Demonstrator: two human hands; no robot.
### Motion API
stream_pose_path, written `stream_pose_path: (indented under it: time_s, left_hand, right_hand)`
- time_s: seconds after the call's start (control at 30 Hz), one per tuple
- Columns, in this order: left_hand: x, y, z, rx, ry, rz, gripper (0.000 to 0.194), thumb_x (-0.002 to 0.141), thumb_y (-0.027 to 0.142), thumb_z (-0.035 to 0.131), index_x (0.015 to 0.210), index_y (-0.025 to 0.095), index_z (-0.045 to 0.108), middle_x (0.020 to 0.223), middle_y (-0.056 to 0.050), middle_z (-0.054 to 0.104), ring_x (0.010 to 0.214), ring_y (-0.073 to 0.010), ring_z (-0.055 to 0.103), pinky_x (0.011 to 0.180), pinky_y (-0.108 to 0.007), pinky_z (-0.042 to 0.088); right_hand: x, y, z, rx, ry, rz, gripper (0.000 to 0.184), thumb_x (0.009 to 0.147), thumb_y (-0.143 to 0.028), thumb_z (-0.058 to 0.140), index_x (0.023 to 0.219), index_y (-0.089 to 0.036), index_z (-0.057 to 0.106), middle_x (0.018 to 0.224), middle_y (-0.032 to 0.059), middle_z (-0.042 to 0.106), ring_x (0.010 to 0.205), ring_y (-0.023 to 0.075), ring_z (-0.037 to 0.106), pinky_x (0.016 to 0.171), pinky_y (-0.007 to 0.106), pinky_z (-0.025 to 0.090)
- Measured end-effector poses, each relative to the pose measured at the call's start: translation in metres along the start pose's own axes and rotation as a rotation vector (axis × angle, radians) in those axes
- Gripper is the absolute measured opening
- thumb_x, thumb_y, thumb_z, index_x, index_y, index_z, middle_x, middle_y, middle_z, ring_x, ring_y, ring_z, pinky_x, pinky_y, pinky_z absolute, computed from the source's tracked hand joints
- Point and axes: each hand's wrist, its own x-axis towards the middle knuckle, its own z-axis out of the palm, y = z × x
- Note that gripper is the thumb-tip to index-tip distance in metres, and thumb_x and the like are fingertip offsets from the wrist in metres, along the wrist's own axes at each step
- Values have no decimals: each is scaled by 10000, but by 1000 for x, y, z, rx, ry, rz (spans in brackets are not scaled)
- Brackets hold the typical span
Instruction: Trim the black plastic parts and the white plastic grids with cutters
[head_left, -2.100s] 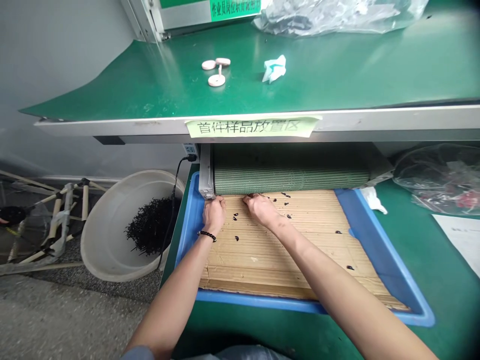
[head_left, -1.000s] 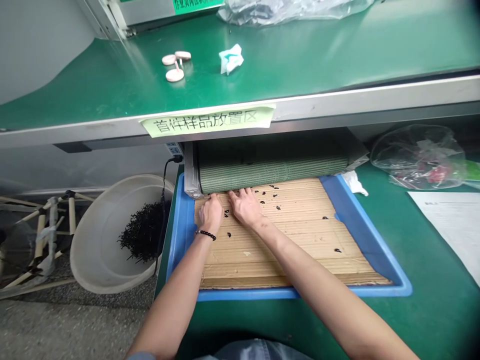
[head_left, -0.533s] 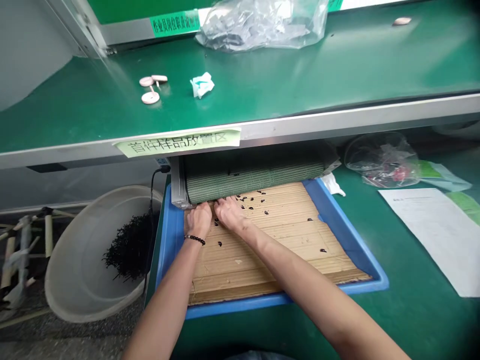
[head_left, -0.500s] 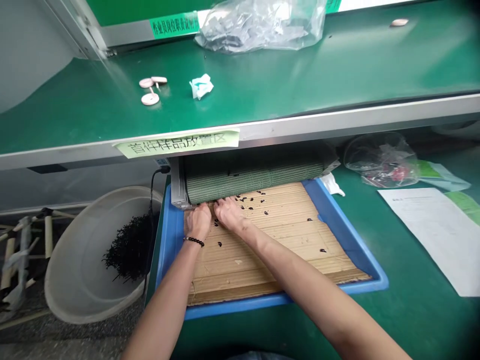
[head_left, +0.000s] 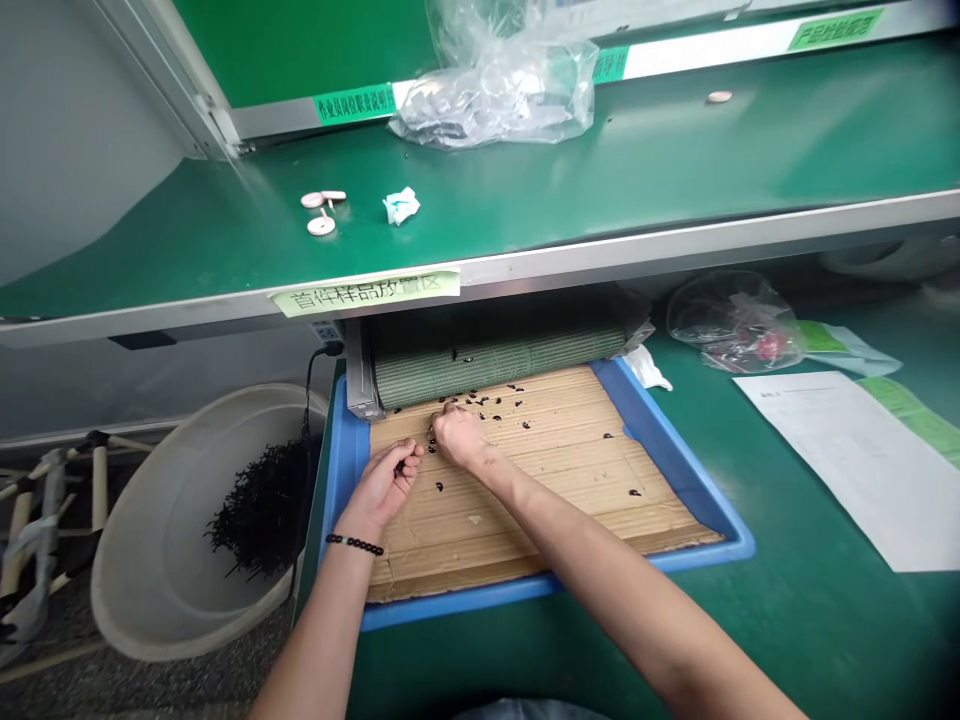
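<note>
A green bench [head_left: 795, 510] spreads out beneath the hands, and here's the grip: the left hand [head_left: 382, 480] is curled nearly closed, fingers folded in over a small dark piece [head_left: 400, 467], black beaded bracelet [head_left: 354, 544] at its wrist. Just right of it, the right hand [head_left: 456, 434] dips knuckles-up, fingers bunched low; whether they pinch anything, you can't tell from here. Small black pieces [head_left: 497, 417] lie right by those fingertips, more scattered off to the right, a couple nearer the wrists' side, all on cardboard [head_left: 510, 520] under both hands! Around that, a blue tray [head_left: 741, 547] frames the action. Just beyond the fingers, a ribbed green belt [head_left: 517, 362] hangs over the tray's far edge, a couple of dark bits riding on it. Out left of the hands, down beside the bench, a pale tub [head_left: 142, 570] holds a black tangled heap [head_left: 262, 510]. Well right of the grip, a printed sheet [head_left: 832, 450]; above and beyond everything, a green shelf [head_left: 637, 170] carries a clear plastic bag [head_left: 495, 105].
</note>
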Motion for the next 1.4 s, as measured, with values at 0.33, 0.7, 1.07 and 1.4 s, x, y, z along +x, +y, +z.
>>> stream_pose_path:
  time_s: [0.33, 0.7, 1.07, 1.4]
  left_hand:
    - [-2, -13, 8, 132, 142, 8, 138, 815, 185, 579, 862, 74, 646, 615, 29, 472, 415, -20, 339, 373, -150, 225]
    - [24, -20, 26, 1287, 109, 384, 86, 779, 169, 639, 807, 239, 600, 551, 8, 528, 717, -234, 601, 749, -282, 376]
    - [-9, -27, 40, 517, -111, -49, 90, 805, 216, 558, 724, 177, 545, 584, 31, 499, 441, -75, 408, 438, -175, 284]
    - [-71, -38, 20, -340, -9, -212, 137, 751, 130, 510, 631, 133, 576, 648, -49, 612, 654, -138, 622, 656, -236, 531]
  right_hand:
    - [-66, 14, 8, 571, 364, 99, 114, 738, -135, 493, 774, -207, 573, 797, 17, 599, 751, 170, 565, 728, 253, 408]
    - [-65, 48, 31, 833, 333, 215, 88, 686, -218, 501, 769, -209, 532, 653, -39, 577, 610, 154, 552, 596, 245, 406]
    - [-117, 12, 8, 833, 493, 1, 216, 869, -162, 481, 1015, -199, 636, 868, 36, 603, 775, 165, 575, 733, 277, 470]
    - [-145, -59, -7, 537, 390, -335, 289, 947, -174, 467, 1210, -181, 586, 1024, 89, 570, 952, 198, 531, 851, 312, 475]
